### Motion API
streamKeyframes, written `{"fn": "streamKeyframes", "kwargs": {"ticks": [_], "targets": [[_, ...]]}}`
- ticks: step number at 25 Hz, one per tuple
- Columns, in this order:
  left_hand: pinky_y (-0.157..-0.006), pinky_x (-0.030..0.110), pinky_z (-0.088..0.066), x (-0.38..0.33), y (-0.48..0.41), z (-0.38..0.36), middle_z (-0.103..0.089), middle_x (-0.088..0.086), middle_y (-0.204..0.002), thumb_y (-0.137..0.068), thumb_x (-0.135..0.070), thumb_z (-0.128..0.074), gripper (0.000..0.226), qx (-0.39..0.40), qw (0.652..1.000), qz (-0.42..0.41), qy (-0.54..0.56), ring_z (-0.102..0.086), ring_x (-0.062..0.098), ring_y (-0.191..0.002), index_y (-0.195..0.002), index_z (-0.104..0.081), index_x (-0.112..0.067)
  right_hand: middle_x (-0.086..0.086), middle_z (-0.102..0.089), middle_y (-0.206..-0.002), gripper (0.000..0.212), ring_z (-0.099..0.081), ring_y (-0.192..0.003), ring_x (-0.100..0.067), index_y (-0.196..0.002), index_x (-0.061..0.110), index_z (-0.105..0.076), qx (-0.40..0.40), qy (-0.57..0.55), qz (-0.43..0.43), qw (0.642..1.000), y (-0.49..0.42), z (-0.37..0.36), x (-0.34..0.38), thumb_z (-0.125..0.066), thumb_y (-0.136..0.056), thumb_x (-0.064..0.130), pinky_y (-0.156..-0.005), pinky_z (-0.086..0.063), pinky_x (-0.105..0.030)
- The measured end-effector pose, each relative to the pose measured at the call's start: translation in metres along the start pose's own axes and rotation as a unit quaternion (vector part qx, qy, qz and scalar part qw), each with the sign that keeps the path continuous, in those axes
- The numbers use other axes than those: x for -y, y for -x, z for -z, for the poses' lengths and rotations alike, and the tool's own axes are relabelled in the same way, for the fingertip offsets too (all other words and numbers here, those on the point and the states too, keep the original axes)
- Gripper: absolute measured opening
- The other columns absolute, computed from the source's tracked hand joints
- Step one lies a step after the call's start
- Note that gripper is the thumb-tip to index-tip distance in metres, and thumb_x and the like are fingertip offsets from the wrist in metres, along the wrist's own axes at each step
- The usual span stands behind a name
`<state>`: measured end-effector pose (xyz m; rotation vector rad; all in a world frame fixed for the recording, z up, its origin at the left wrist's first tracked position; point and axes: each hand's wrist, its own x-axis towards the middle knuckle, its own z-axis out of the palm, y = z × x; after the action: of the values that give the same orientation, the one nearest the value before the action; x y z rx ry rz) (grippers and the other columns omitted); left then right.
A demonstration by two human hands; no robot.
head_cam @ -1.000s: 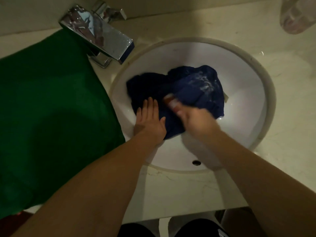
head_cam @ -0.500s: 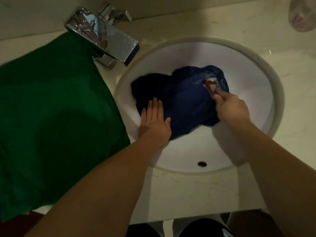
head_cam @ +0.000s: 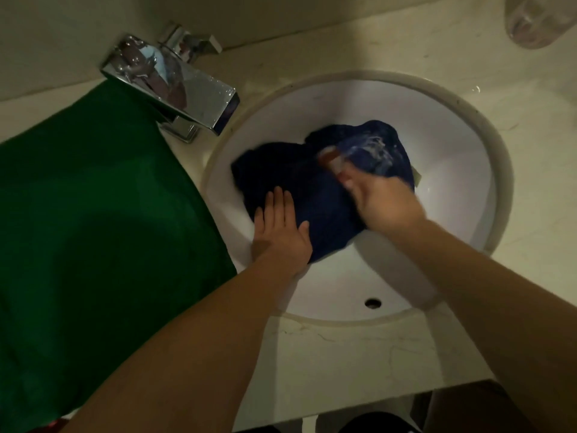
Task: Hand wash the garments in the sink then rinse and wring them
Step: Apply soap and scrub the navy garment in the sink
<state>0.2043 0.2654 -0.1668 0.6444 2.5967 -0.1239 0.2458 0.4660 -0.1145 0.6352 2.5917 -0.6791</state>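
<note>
White sink [head_cam: 452,232] holds the navy garment [head_cam: 306,189]. Your left hand [head_cam: 281,229] presses its lower-left edge, fingers flat together; your right hand [head_cam: 384,201], mid-garment, pinches a blurred reddish object [head_cam: 329,156].

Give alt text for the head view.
A navy garment lies in a white sink; the left hand presses it flat, the right hand holds a small blurred object against it. A green cloth lies beside the faucet.

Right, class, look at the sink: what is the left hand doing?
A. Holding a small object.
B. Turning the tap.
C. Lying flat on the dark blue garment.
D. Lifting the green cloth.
C: the left hand lies flat, fingers straight, on the dark blue garment in the sink; the right hand grips the small object.
</note>
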Motion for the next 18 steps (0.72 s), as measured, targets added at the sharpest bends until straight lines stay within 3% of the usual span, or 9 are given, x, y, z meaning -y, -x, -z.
{"fn": "streamKeyframes", "kwargs": {"ticks": [2,6,9,11,13,18], "targets": [[-0.125,0.044,0.003,0.002,-0.001,0.001,0.014,0.01,-0.169,-0.107,-0.046,-0.017,0.072,0.005,1.0,0.0,0.0,0.009,0.026,-0.156,-0.16,0.012,-0.007,-0.012,-0.067,-0.112,0.044,-0.066,-0.094,-0.037,-0.153,0.057,-0.028,0.053,0.047,0.057,0.996,0.007,-0.01,0.011,-0.025,-0.109,0.054,-0.081,-0.053,-0.042],[-0.126,0.043,0.003,0.003,-0.002,0.0,0.016,0.01,-0.169,-0.107,-0.046,-0.016,0.072,0.019,1.0,-0.015,0.003,0.009,0.026,-0.156,-0.16,0.013,-0.008,-0.025,-0.064,-0.127,0.044,-0.062,-0.107,-0.046,-0.153,0.043,-0.042,-0.022,0.01,-0.125,0.992,-0.01,0.037,-0.03,-0.032,-0.11,0.048,-0.092,-0.05,-0.047],[-0.126,0.045,-0.003,0.002,-0.006,0.003,0.008,0.013,-0.17,-0.106,-0.046,-0.019,0.072,0.026,1.0,-0.016,0.002,0.002,0.028,-0.157,-0.161,0.005,-0.006,-0.027,-0.065,-0.125,0.044,-0.062,-0.106,-0.049,-0.153,0.043,-0.045,-0.056,0.0,-0.063,0.996,0.003,0.041,-0.02,-0.038,-0.109,0.047,-0.093,-0.051,-0.049],[-0.122,0.051,-0.019,-0.002,-0.009,0.01,-0.018,0.02,-0.167,-0.102,-0.047,-0.021,0.073,-0.021,0.999,-0.009,0.03,-0.022,0.034,-0.152,-0.159,-0.02,-0.001,-0.026,-0.064,-0.129,0.044,-0.062,-0.11,-0.048,-0.153,0.043,-0.044,-0.041,-0.038,-0.057,0.997,0.015,0.032,-0.019,-0.037,-0.109,0.048,-0.096,-0.049,-0.048],[-0.115,0.054,-0.03,-0.015,-0.013,0.014,-0.037,0.022,-0.158,-0.099,-0.048,-0.024,0.073,-0.077,0.995,-0.033,0.052,-0.038,0.038,-0.143,-0.152,-0.039,-0.001,-0.023,-0.062,-0.132,0.046,-0.06,-0.114,-0.046,-0.155,0.045,-0.039,0.026,-0.039,-0.097,0.994,0.021,0.026,-0.031,-0.033,-0.11,0.05,-0.099,-0.047,-0.047],[-0.119,0.057,-0.025,-0.049,-0.044,0.011,-0.028,0.019,-0.164,-0.1,-0.048,-0.025,0.069,-0.09,0.992,-0.083,0.035,-0.026,0.036,-0.151,-0.157,-0.034,-0.012,-0.017,-0.066,-0.13,0.045,-0.061,-0.114,-0.044,-0.155,0.042,-0.042,-0.025,-0.069,-0.064,0.995,0.014,0.026,-0.035,-0.035,-0.11,0.045,-0.096,-0.049,-0.044]]}}
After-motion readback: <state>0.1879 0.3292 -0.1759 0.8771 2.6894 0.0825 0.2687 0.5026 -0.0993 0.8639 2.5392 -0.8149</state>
